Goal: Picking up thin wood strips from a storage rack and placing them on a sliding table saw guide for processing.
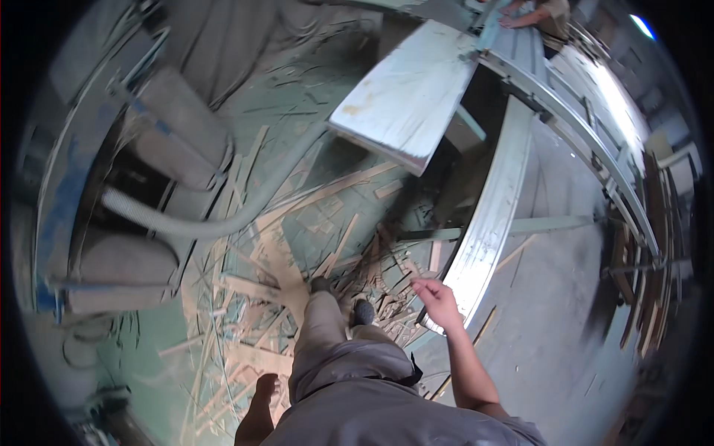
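The metal rail (487, 215) lies ahead of the right hand (437, 301), its near end just beside and, in this view, partly behind the fingers; contact between the two cannot be confirmed. The rail's long axis runs from that near end forward and slightly to the right, passing to the right of the white-topped desk (409, 93); its bowed outline may owe to the lens. The rail's far end is found beyond the desk's near right corner. The right hand is plainly the nearer; the left hand (266, 385) hangs low on the left side, well apart from the rail. Pose of the right: forearm (476, 375) reaching forward and a little to the left, elbow bent, fingers curled inward with the thumb drawn close to the forefinger. No held item is discernible, and whether the fingertips meet cannot be told. Left: arm lowered, fingers seemingly loosely bent; grip state cannot be determined. Wood offcuts (279, 264) litter the floor (145, 349) ahead of and to the left of the person. A ribbed hose (216, 225) curves from the desk's near left corner toward grey bags (186, 123) at the left. A co-worker (552, 26) stands beyond the desk's far right corner.
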A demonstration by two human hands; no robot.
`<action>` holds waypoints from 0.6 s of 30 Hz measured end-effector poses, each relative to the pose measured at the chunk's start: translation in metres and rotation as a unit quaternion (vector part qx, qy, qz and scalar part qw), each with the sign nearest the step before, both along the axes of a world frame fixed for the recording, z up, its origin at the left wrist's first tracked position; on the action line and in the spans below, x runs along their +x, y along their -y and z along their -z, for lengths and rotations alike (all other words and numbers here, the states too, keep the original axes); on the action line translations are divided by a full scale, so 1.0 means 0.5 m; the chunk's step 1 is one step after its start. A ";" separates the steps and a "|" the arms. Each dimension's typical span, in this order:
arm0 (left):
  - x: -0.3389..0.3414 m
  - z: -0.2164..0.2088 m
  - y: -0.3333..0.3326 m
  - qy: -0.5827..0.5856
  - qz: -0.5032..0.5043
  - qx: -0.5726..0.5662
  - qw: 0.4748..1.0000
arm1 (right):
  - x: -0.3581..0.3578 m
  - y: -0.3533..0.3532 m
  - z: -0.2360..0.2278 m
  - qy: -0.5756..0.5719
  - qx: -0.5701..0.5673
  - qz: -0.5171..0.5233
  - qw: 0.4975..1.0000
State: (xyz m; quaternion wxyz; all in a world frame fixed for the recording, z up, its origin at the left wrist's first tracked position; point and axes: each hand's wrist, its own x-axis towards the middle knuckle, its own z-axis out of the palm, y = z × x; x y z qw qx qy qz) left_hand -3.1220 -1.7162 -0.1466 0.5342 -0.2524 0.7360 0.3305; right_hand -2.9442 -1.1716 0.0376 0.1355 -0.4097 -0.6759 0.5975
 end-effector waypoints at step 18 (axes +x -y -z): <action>-0.559 -0.187 -0.805 -0.188 0.230 0.324 0.898 | -0.123 0.077 -0.107 0.052 -0.036 0.180 0.982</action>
